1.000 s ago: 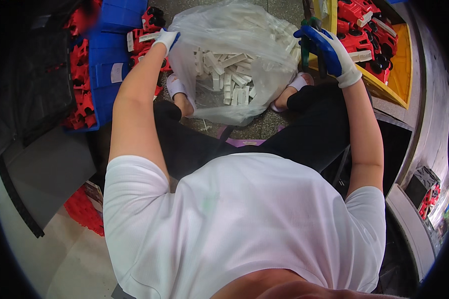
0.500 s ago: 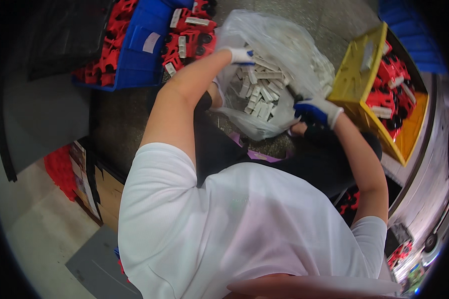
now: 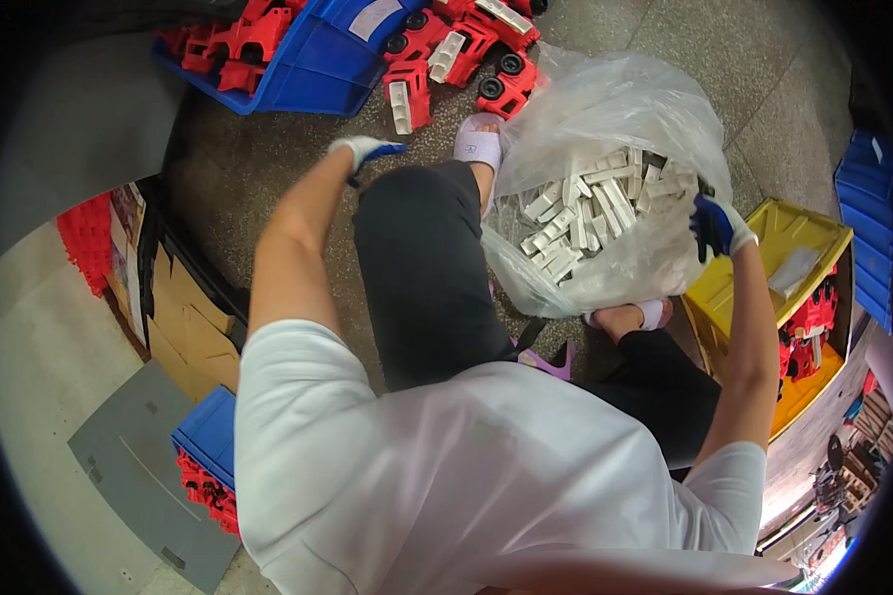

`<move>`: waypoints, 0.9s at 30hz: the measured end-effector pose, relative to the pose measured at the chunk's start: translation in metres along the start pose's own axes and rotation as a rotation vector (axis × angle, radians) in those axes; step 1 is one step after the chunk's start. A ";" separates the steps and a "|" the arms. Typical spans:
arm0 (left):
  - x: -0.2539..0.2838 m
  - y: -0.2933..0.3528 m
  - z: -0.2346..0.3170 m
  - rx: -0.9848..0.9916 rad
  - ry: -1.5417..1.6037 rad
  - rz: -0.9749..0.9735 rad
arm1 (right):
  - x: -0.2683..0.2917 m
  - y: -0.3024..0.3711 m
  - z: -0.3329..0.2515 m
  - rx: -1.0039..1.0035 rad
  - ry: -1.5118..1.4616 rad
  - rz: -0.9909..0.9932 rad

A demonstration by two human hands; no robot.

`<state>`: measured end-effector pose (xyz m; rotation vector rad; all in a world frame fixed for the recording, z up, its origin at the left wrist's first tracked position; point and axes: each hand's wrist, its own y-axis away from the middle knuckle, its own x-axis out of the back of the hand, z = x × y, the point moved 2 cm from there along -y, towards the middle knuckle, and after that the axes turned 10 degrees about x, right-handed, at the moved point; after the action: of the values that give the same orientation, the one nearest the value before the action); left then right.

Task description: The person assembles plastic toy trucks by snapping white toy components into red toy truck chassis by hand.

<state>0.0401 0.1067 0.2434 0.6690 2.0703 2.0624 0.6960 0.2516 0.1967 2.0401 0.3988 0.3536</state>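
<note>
My left hand (image 3: pixel 369 154), in a white glove with a blue palm, is held over the floor left of my knee, fingers stretched out, nothing in it. A clear plastic bag (image 3: pixel 655 104) lies in front of me, its mouth wide and full of loose white plastic parts (image 3: pixel 585 213), narrow and block-like. Next to the bag's right edge is my right hand (image 3: pixel 721 228), gloved the same way. Its fingers look spread, and I see nothing held; whether they touch the plastic is unclear.
Red toy trucks (image 3: pixel 466 50) with black wheels and white parts lie beyond my left foot. A blue bin (image 3: pixel 318 64) of red truck bodies stands at the far left. To the right is a yellow crate (image 3: pixel 764 253) with more trucks. Cardboard (image 3: pixel 193 327) is on the left.
My left hand has come out of the bag and swung left over the floor. My right hand has moved right along the bag. The whole view has shifted.
</note>
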 end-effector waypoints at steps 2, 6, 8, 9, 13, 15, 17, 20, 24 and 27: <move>0.022 -0.111 -0.065 -0.048 0.240 0.626 | -0.053 0.009 -0.028 -0.047 0.147 -0.165; -0.013 -0.138 0.035 -0.285 0.328 0.874 | -0.065 0.100 -0.002 -0.063 0.010 -0.327; -0.008 -0.154 0.049 -0.209 0.421 0.929 | -0.095 0.133 0.000 -0.017 -0.006 -0.300; -0.010 -0.150 0.058 -0.348 0.482 0.942 | -0.105 0.149 0.005 -0.026 -0.067 -0.291; 0.002 -0.128 0.043 -0.566 0.230 0.991 | -0.120 0.170 0.030 0.451 0.083 -0.486; -0.003 -0.090 0.014 -0.578 0.603 0.838 | -0.134 0.173 0.033 0.331 -0.078 -0.463; 0.002 -0.081 -0.020 -0.758 1.137 0.514 | -0.155 0.187 0.016 0.310 -0.374 -0.317; -0.006 0.006 -0.008 -1.272 1.310 0.294 | -0.171 0.232 -0.012 0.477 -0.454 -0.242; 0.029 0.129 0.012 -1.437 0.991 0.556 | -0.176 0.274 -0.032 0.745 -0.324 -0.124; -0.035 0.296 0.037 -1.670 0.163 0.742 | -0.167 0.293 -0.030 0.826 -0.122 0.043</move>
<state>0.1482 0.1144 0.5239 0.8395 -0.4715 3.1260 0.5716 0.0706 0.4543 2.8600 0.4735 0.0817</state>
